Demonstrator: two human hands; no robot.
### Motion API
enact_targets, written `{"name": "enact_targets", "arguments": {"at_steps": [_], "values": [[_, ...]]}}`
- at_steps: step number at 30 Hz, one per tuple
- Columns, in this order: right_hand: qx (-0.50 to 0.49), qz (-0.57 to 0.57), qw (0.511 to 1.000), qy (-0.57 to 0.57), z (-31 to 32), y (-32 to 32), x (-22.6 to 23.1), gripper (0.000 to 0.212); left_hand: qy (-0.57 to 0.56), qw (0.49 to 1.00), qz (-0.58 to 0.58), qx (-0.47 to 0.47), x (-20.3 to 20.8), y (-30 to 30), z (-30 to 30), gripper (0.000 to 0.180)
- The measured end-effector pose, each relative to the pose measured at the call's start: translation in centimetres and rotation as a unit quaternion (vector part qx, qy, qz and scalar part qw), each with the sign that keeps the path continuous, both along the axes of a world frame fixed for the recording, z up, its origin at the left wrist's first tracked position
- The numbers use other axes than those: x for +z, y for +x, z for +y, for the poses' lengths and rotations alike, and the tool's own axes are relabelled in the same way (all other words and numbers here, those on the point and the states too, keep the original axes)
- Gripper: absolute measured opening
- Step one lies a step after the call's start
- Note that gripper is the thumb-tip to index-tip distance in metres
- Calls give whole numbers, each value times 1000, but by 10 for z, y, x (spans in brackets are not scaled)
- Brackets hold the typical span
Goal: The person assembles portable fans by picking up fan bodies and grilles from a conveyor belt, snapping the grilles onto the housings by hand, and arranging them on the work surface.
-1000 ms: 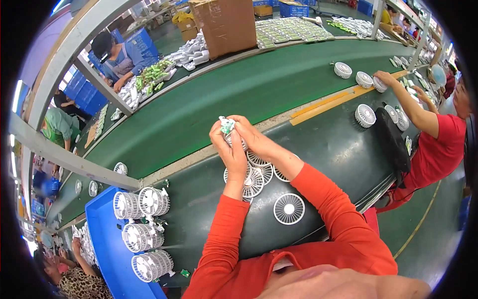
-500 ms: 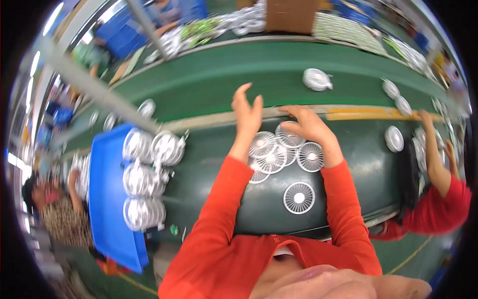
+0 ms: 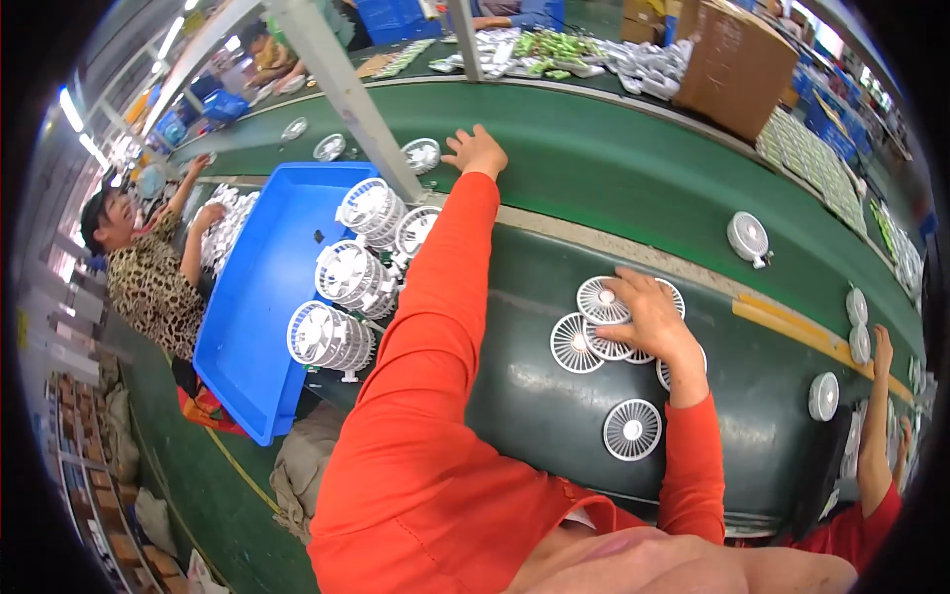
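Observation:
My left hand (image 3: pixel 477 151) reaches over the green conveyor belt with its fingers apart, beside a round white fan head (image 3: pixel 422 155); I cannot tell whether they touch. On the dark worktop lies an overlapping cluster of white spoked fan grilles (image 3: pixel 576 344). Over it is my right hand (image 3: pixel 653 319), thumb and fingers spread around the edge of one grille (image 3: pixel 601 298). That hand hides part of the cluster. A single grille (image 3: pixel 632 430) lies apart, nearer to me. Stacks of white fan heads (image 3: pixel 332 337) stand left of my left arm.
A blue tray (image 3: pixel 233 332) sits beside the stacks. A metal post (image 3: pixel 346 94) rises by the belt (image 3: pixel 614 198), which carries more fan heads (image 3: pixel 748 239). A yellow strip (image 3: pixel 792 332) lies along its edge. Co-workers are at left and right; a cardboard box (image 3: pixel 737 69) stands beyond.
My left hand has swung left from above the grilles to the fan head by the post. My right hand has come down onto the cluster. The view has turned left.

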State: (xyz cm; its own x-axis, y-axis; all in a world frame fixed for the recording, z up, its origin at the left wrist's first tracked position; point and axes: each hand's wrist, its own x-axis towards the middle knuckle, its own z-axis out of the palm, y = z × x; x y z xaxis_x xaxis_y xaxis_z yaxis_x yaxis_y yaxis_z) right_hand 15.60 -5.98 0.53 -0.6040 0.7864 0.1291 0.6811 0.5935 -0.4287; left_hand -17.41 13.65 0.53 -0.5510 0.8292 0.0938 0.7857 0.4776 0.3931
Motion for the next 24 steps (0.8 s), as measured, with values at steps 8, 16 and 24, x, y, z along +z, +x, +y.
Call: {"name": "enact_targets", "arguments": {"at_steps": [8,16,24], "values": [[1,-18,999,-30,2,-4,7,66,-67,997,12,18,-5,-10,-12,43],[4,1,1000,-24,4,-3,5,58,-71,995,36,-67,4,28,-7,50],[-4,2,999,-39,4,-2,3,59,-36,997,44,-61,-10,-1,0,61]]}}
